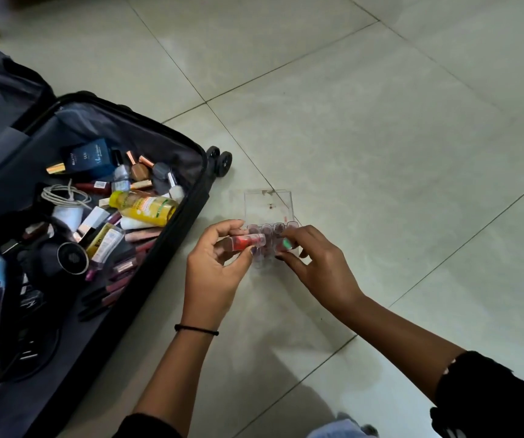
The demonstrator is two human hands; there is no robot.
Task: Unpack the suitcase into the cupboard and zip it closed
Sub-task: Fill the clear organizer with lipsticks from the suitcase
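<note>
Pale tiled floor (380,121). Black suitcase (159,143) lying open on it, crammed with cosmetics, tubes and a yellow bottle (145,207). Just right of the suitcase, a clear organiser (268,203) with lid raised, lipsticks in its slots. Left hand (216,267) also just right of the suitcase, grip pinched round a red lipstick (246,242) beside the organiser. Right hand (317,263) farther from the suitcase, grip curled on the organiser's near edge.
</note>
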